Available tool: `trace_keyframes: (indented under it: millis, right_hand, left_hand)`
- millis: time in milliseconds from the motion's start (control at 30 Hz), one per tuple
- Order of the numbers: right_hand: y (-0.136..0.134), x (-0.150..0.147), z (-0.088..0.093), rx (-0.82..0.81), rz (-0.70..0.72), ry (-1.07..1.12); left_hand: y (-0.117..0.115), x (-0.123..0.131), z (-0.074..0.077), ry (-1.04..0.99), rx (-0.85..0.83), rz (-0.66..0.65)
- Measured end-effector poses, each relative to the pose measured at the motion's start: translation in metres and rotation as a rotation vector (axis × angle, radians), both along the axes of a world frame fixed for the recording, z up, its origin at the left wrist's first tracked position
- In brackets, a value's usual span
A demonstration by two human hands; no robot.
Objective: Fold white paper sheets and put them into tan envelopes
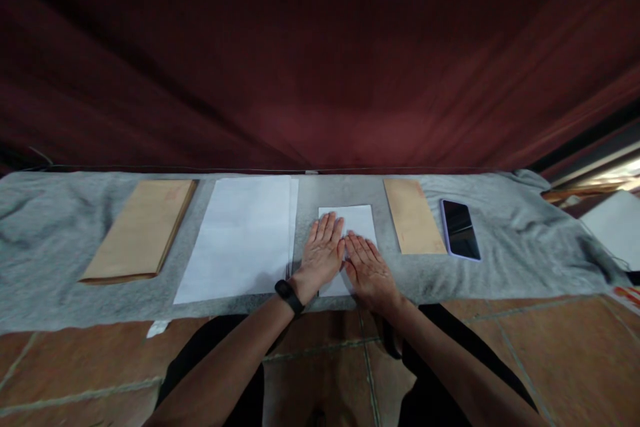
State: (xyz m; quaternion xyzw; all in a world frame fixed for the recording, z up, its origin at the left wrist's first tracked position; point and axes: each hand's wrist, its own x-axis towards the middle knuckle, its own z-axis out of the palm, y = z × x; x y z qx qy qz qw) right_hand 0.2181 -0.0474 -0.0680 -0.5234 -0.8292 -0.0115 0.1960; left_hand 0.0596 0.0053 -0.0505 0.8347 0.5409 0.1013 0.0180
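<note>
A small white sheet of paper point(356, 215), which looks folded, lies on the grey cloth in front of me. My left hand point(323, 252) rests flat on its left side with the fingers stretched out. Against it, my right hand point(369, 270) is also laid flat on the paper, fingers extended. The two hands touch near the thumbs and cover the paper's middle. Left of them is a stack of larger white paper point(240, 233). To the right lies a single brown envelope point(414, 217).
A thick stack of brown envelopes point(143, 227) sits at the left. A phone point(461, 229) in a purple case lies right of the single envelope. The grey cloth point(525, 247) covers the long surface, with a dark red curtain point(320, 67) behind and a tiled floor point(570, 340) below.
</note>
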Motion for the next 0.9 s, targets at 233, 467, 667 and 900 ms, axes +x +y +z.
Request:
trace_keyframes:
  millis: [233, 467, 667, 900]
  right_hand:
    - [0.001, 0.011, -0.006, 0.032, -0.097, -0.013]
    - [0.002, 0.027, -0.005, 0.009, -0.157, -0.022]
    - [0.013, 0.030, 0.012, -0.074, -0.184, -0.008]
    - [0.032, 0.016, 0.024, -0.219, 0.014, 0.058]
  left_hand:
    - [0.014, 0.006, -0.003, -0.008, 0.001, 0.073]
    - [0.020, -0.007, -0.005, 0.016, 0.001, 0.137]
    - [0.001, -0.006, 0.003, -0.034, 0.074, 0.042]
    - [-0.038, 0.012, -0.001, -0.092, 0.019, -0.234]
